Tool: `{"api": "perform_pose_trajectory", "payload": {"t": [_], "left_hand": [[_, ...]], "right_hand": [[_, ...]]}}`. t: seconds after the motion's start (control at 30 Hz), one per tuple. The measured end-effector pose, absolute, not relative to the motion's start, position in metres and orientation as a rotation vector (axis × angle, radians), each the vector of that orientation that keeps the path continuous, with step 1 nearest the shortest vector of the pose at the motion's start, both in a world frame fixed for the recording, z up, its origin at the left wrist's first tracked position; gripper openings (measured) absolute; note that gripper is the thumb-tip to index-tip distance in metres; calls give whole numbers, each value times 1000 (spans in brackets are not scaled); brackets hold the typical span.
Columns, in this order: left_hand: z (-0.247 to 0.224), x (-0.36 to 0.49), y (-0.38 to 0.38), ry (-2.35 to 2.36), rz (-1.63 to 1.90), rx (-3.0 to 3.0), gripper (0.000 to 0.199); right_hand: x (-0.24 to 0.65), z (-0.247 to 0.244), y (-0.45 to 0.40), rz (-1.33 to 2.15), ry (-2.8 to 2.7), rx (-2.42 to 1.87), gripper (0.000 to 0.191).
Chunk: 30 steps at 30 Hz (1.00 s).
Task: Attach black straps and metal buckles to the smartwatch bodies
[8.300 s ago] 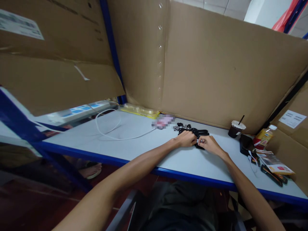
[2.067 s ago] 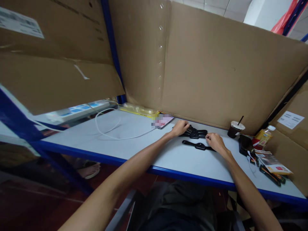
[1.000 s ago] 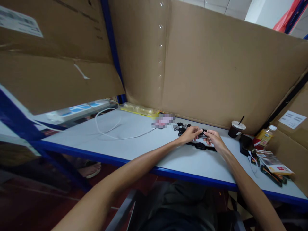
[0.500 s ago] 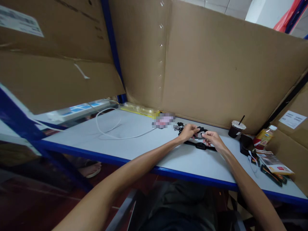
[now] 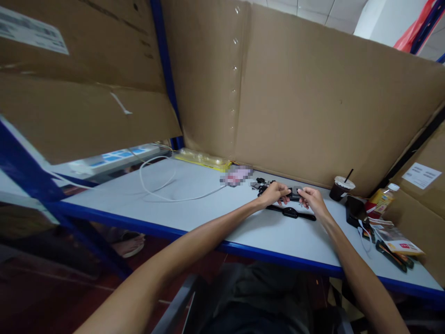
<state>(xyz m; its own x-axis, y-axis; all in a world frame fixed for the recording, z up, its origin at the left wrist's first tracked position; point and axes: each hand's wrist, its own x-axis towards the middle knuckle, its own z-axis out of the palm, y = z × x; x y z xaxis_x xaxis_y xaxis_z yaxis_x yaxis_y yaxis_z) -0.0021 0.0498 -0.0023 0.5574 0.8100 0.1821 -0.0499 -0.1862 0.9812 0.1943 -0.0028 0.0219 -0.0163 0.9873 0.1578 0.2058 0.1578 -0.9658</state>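
Note:
My left hand (image 5: pixel 274 194) and my right hand (image 5: pixel 311 199) meet over the table, thumbs and fingertips pinched on a small dark grey flat piece (image 5: pixel 295 192) between them. Its exact kind is too small to make out. Just below the hands, a black spokeshave (image 5: pixel 290 212) lies flat on the tabletop, its two handles reaching out left and right. Behind my left hand sit several small black and metal parts (image 5: pixel 260 182), partly covered by the hand.
A white cable (image 5: pixel 181 200) loops over the left of the table (image 5: pixel 208 218) to a blurred-out item (image 5: pixel 237 175). Yellow-edged clear packaging (image 5: pixel 203 158) lies at the back. To the right stand a drink cup (image 5: pixel 341 188), a black box (image 5: pixel 355 211), a bottle (image 5: pixel 382 199) and packets (image 5: pixel 396 236). Cardboard walls surround the table.
The grey piece has turned to lie more level between my fingers. My right hand has shifted slightly, so more of the spokeshave's right handle shows.

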Motion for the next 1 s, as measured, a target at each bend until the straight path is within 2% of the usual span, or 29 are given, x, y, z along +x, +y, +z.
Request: {"api": "perform_pose_trajectory", "payload": {"t": [0.3, 0.47, 0.6, 1.0], "left_hand": [[-4, -2, 45, 620, 850, 1617, 46], [-5, -1, 48, 650, 840, 1690, 51], [-7, -1, 49, 633, 818, 1726, 50], [-8, -3, 47, 704, 826, 1784, 43]], "right_hand": [[191, 14, 0, 941, -1552, -1299, 57], [188, 19, -5, 1032, -1525, -1300, 52], [186, 21, -6, 1088, -1504, -1280, 49], [188, 13, -1, 906, -1491, -1283, 53]]}}
